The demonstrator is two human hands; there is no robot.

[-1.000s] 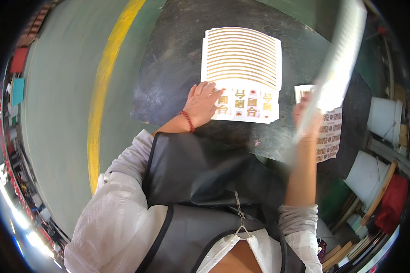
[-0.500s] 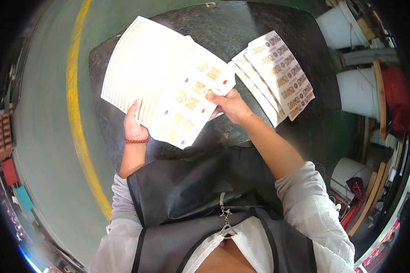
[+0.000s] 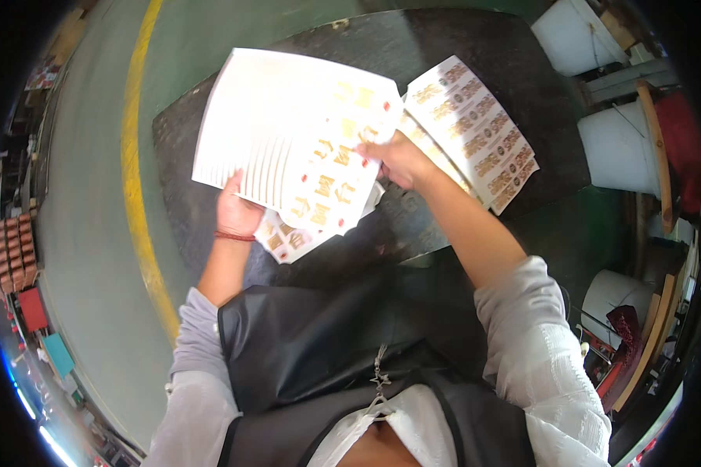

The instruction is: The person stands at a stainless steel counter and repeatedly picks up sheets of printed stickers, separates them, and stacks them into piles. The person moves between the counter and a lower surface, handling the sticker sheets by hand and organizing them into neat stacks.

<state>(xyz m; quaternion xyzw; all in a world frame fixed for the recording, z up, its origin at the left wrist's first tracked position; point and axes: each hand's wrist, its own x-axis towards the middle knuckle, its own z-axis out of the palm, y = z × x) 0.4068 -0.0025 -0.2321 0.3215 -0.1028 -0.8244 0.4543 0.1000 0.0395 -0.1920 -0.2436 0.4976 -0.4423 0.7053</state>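
Note:
A thick fan of white printed sheets [image 3: 288, 101] with gold characters and small red dots is held over the dark table. My left hand [image 3: 237, 206], with a red bead bracelet at the wrist, grips the fan's lower left edge, thumb on top. At the right side, my right hand [image 3: 397, 159] pinches the sheets, its thumb on the printed face. Another gold-printed sheet [image 3: 288, 237] sticks out beneath the fan, close to my left hand. Farther right lies a stack of sheets [image 3: 475, 124] with rows of brown and gold print. Glare washes out the fan's upper part.
The dark tabletop [image 3: 350, 39] shows around the papers. White buckets [image 3: 619, 152] stand along the right, one beside a wooden board [image 3: 656, 156] and red cloth [image 3: 684, 167]. A yellow floor line [image 3: 136, 171] runs along the left.
The fan's upper left edge has drawn in and its sheets lie closer together. A lower sheet now juts out below the fan. The whole view has shifted slightly.

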